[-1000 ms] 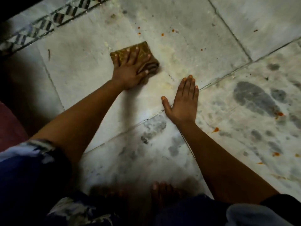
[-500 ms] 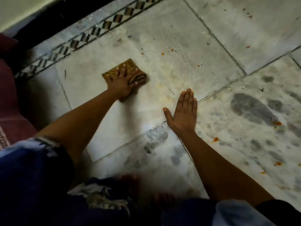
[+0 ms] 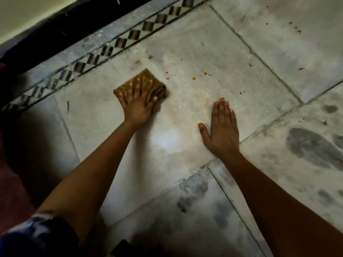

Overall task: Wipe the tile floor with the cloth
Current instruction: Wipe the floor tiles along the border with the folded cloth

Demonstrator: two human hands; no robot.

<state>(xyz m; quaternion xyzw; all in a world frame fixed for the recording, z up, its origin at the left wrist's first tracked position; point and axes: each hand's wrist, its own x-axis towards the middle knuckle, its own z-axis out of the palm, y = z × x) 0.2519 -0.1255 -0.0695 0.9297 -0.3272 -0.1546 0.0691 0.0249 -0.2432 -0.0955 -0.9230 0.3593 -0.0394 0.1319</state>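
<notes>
Since half a second before, the view had swung so that more of the black skirting [image 3: 78, 19] and the checkered black-and-white border strip [image 3: 118, 43] showed along the top left, and the left hand [image 3: 138, 106] with its cloth sat nearer that strip, while the right hand [image 3: 221, 130] lay where it had been

The pale grey marble tile floor [image 3: 194, 58] spread open ahead and to the right of the cloth, bounded by dark grout lines [image 3: 259, 56], with the border strip just beyond the cloth on the far side. The folded mustard-brown patterned cloth [image 3: 146, 78] lay flat on the big central tile, the left hand pressing on it with spread fingers, its thumb hooked over the cloth's right edge. The right hand rested flat on the same tile, fingers straight and together, holding nothing, well apart from the cloth. Small orange-red specks [image 3: 194, 78] dotted the tile just right of the cloth, untouched

Both arms ran out of view at the bottom; a blue-and-white patterned sleeve [image 3: 35, 229] was cut off at the lower left. The dark area at the bottom edge was too dim to make out, as were the grey smudges [image 3: 311, 145] at right
</notes>
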